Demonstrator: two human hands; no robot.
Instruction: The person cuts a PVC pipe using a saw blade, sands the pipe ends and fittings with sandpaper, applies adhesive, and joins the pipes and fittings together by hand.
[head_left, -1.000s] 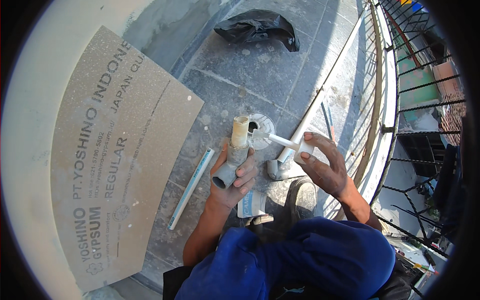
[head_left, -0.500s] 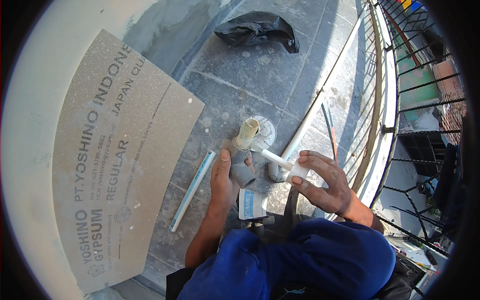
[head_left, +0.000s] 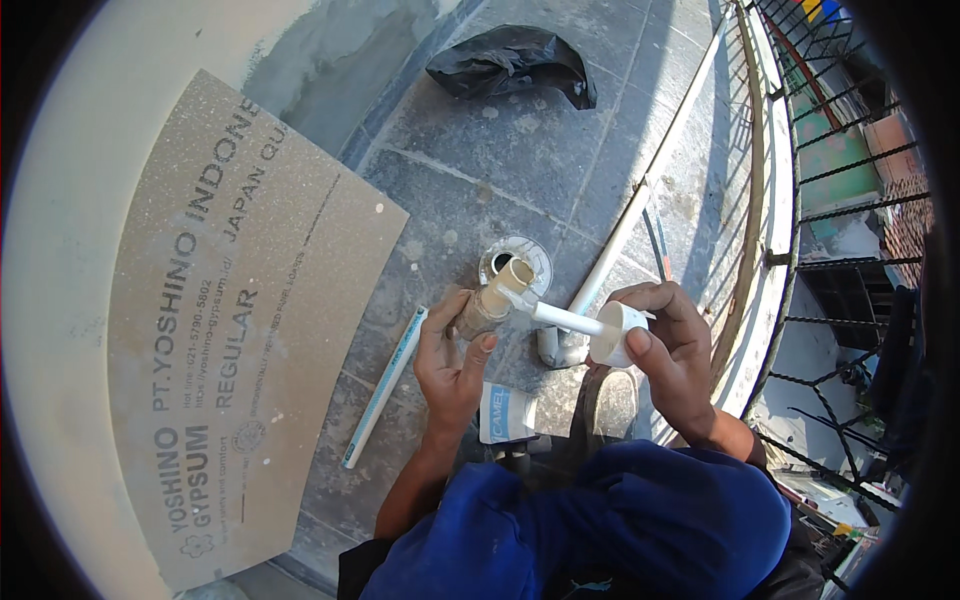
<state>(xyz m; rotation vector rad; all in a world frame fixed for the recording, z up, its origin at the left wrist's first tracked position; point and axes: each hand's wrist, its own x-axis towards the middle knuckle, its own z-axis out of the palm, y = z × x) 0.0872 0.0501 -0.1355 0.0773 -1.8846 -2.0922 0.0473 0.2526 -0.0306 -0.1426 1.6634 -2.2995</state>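
Observation:
In my left hand [head_left: 450,350] is a pipe fitting [head_left: 490,308] with a dirty tan open end, tilted up and to the right. My right hand [head_left: 670,345] grips a white glue brush [head_left: 570,319], its round cap held between thumb and fingers. The pale brush tip touches the fitting near its open end. Just behind the fitting, an open round can [head_left: 538,262] with a smeared white rim and a dark mouth stands on the floor. A white and blue container [head_left: 508,413] lies below, between my hands and my knees.
A short white pipe [head_left: 385,388] lies left of my left forearm. A long white pipe [head_left: 650,185] with a grey elbow [head_left: 562,347] runs along the right, beside the black railing [head_left: 860,215]. A large gypsum board [head_left: 270,340] lies at left, a black plastic bag [head_left: 510,62] farther off.
My left hand has turned the fitting, so its grey lower branch no longer shows and the can's mouth is uncovered. My right hand has tilted the brush cap, showing its hollow underside.

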